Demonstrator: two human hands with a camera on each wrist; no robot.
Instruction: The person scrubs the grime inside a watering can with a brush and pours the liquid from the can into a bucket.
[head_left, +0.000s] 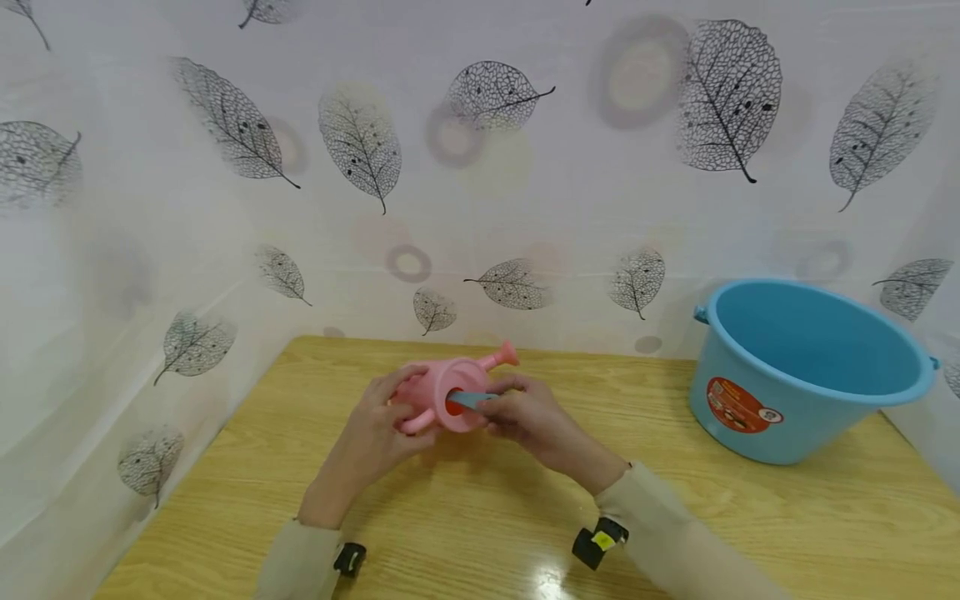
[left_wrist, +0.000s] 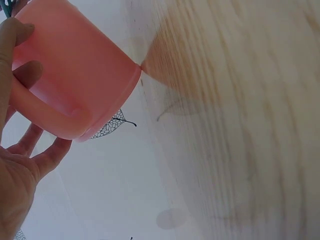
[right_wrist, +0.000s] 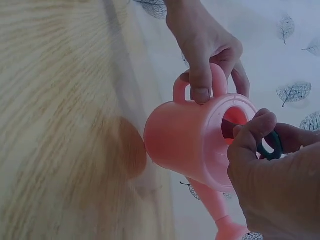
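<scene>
A pink toy watering can point(head_left: 429, 385) is tilted, its round mouth facing me and its spout point(head_left: 501, 357) pointing right. My left hand point(head_left: 378, 429) grips it by the handle, thumb and fingers around the loop in the right wrist view. With my right hand point(head_left: 542, 423) I pinch a blue-green tool point(head_left: 471, 401), one end inside the can's mouth. A dark ring-shaped end of the tool point(right_wrist: 272, 156) shows past my fingers in the right wrist view; its inner end is hidden. The can's base edge point(left_wrist: 136, 75) is right at the tabletop in the left wrist view.
A large blue bucket point(head_left: 813, 425) with a red label stands on the right of the wood-grain table point(head_left: 480, 517). White sheeting point(head_left: 465, 217) with a leaf print hangs behind the table and along its sides.
</scene>
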